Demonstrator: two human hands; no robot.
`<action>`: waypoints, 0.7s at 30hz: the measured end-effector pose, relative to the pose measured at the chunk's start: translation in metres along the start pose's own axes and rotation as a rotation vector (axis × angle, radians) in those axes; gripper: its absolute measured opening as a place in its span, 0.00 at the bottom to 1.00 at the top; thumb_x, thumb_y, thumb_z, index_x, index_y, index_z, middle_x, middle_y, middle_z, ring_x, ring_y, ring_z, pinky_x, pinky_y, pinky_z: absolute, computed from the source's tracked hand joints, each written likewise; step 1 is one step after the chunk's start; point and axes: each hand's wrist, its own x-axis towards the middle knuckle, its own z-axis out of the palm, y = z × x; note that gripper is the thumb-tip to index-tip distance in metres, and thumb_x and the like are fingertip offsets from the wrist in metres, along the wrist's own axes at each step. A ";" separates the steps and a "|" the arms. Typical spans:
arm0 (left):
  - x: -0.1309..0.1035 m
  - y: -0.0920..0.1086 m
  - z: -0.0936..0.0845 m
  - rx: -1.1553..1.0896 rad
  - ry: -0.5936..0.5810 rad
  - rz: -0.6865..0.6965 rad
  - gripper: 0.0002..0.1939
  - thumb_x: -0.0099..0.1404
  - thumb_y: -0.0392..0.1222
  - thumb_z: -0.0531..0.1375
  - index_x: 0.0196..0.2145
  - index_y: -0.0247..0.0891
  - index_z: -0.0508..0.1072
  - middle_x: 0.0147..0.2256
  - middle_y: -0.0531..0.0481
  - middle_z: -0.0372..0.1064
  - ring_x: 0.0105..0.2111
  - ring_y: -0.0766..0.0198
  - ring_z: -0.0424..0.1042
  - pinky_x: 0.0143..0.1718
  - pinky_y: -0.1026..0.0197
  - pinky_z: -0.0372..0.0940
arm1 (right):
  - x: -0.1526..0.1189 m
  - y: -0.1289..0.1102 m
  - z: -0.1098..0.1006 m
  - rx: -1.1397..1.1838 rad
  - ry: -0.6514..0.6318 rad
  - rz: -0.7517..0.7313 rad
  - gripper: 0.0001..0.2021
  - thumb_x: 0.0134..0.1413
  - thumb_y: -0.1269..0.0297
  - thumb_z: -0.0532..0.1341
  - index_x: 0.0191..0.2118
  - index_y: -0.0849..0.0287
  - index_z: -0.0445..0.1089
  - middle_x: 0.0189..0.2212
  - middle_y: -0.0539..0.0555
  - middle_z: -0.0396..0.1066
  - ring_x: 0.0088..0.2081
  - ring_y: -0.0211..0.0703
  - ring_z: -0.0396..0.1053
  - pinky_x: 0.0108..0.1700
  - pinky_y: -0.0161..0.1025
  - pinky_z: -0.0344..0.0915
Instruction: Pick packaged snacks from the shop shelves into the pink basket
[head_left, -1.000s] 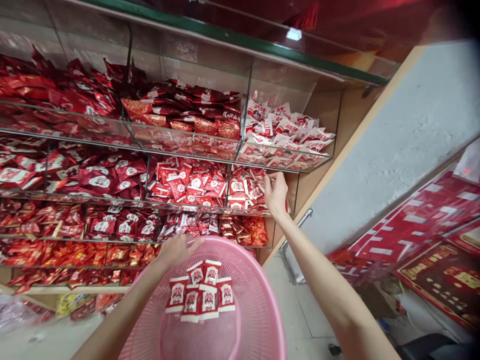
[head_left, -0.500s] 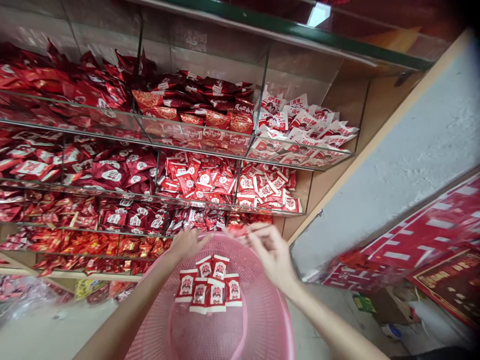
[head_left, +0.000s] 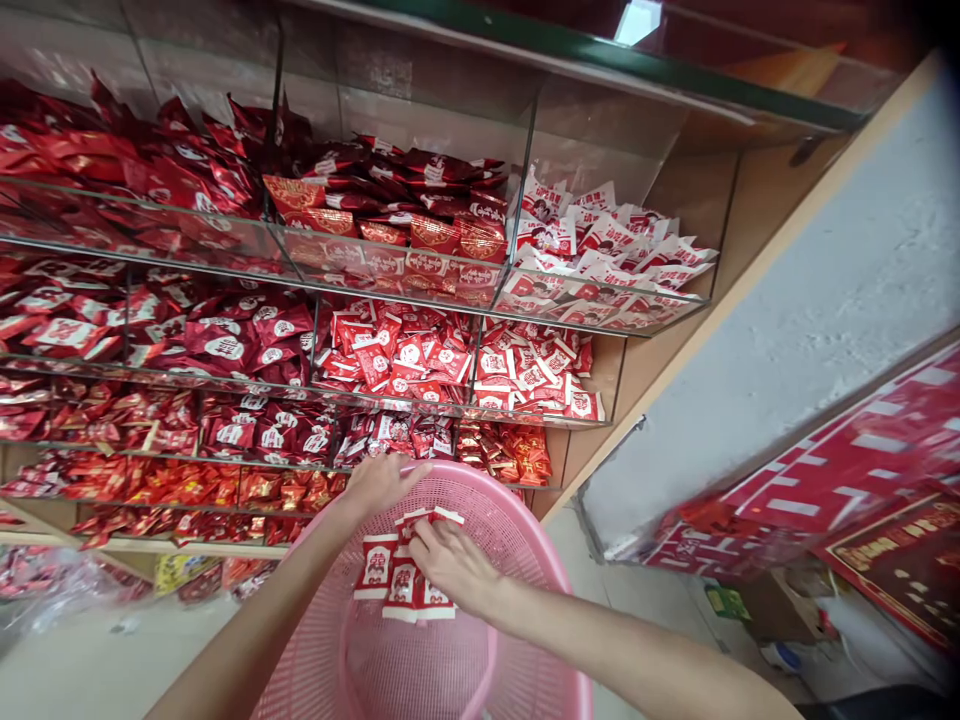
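Observation:
A pink plastic basket (head_left: 544, 540) with perforated walls stands below the shelves. My left hand (head_left: 379, 485) is closed on its far left rim. Inside the basket lie several small red-and-white candy packets (head_left: 376, 562), close together on the bottom. My right hand (head_left: 450, 565) is down among them with its fingers bent together on a packet, partly covering the group. The packet under these fingers is mostly hidden.
Glass-fronted shelves hold red packets (head_left: 225, 345) and white-and-red packets (head_left: 607, 245) in compartments. To the right are a grey wall (head_left: 750, 330) and a red patterned sheet (head_left: 862, 460). A clear plastic bag (head_left: 67, 590) lies at lower left.
My right hand has moved from the basket's far right rim, where it held a red packet, down and left onto the packets inside. My left hand has stayed on the rim.

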 end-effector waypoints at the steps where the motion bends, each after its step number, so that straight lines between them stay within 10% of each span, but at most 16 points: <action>1: 0.000 -0.001 0.001 0.001 0.000 -0.003 0.39 0.62 0.67 0.37 0.40 0.36 0.76 0.38 0.35 0.76 0.42 0.45 0.74 0.43 0.50 0.64 | -0.001 -0.001 0.003 -0.008 0.003 -0.011 0.04 0.56 0.74 0.56 0.36 0.61 0.65 0.35 0.55 0.67 0.34 0.44 0.69 0.37 0.40 0.67; 13: 0.003 0.005 0.005 0.065 -0.022 0.013 0.38 0.61 0.67 0.38 0.42 0.36 0.75 0.39 0.36 0.76 0.42 0.46 0.73 0.43 0.51 0.64 | -0.012 0.010 0.006 0.196 0.099 0.122 0.08 0.60 0.63 0.54 0.32 0.59 0.66 0.35 0.54 0.66 0.34 0.42 0.68 0.37 0.39 0.67; 21: 0.006 0.005 0.013 0.068 -0.021 0.019 0.37 0.63 0.65 0.38 0.39 0.34 0.75 0.37 0.34 0.76 0.41 0.44 0.74 0.41 0.50 0.64 | -0.016 0.034 -0.001 0.350 0.426 0.327 0.08 0.60 0.67 0.52 0.31 0.58 0.66 0.33 0.54 0.68 0.32 0.39 0.67 0.36 0.36 0.66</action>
